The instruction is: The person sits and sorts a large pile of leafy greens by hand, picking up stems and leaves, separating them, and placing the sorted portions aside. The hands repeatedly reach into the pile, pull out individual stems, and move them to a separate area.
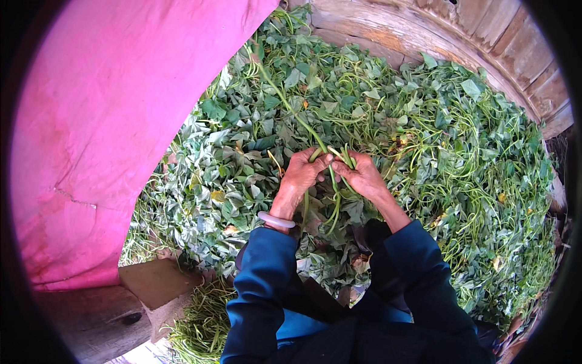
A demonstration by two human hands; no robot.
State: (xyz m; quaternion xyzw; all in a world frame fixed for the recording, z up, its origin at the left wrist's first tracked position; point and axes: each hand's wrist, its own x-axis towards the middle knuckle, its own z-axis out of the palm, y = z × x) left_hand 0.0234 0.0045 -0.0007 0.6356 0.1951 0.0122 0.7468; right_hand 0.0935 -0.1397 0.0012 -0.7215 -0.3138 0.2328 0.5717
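My left hand (pixel 305 172), with a pale bangle (pixel 276 219) at its wrist, pinches a long green vine stem (pixel 295 116) between thumb and fingers. The stem runs up and to the left from the hands. Close beside it, nearly touching, my right hand (pixel 358 174) grips several short green stalks (pixel 348 157). Thin green stalks (pixel 335 204) hang down between the two hands. Beneath both hands spreads a wide heap of leafy green vines (pixel 363 104), with a few yellow and brown leaves in it.
A pink sheet (pixel 100 136) covers the upper left. Curved wooden planks (pixel 409 29) border the heap at the top right. At the lower left lie a wooden beam (pixel 95 318), a flat-topped block (pixel 159 282) and a pile of leafless green stalks (pixel 204 318).
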